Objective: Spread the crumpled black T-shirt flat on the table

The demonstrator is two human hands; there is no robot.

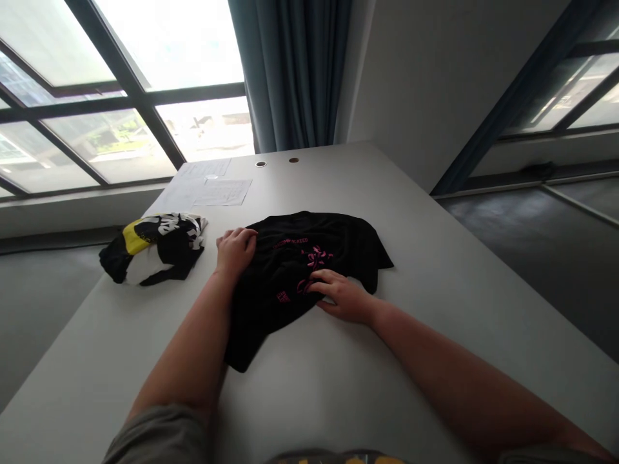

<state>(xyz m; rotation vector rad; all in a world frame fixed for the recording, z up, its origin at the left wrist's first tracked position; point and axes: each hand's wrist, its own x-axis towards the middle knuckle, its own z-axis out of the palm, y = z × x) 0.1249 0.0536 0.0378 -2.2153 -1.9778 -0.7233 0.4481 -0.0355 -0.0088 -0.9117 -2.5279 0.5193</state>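
Observation:
A black T-shirt (294, 264) with pink lettering and a pink printed design lies spread on the white table (300, 386), with some creases. My left hand (236, 248) is at the shirt's left edge, its fingers curled closed over the fabric; the fingertips are partly hidden. On the lower edge, beside the pink print, rests my right hand (343, 295), fingers stretched out and slightly apart, the thumb lower down. One corner of the shirt reaches toward me beside my left forearm.
A bunched black, white and yellow garment (155, 248) lies at the table's left edge. Printed paper sheets (222, 192) lie farther back, near two round cable holes (261, 164). Behind the table hang blue curtains (294, 77) beside windows. The table's right edge borders the floor.

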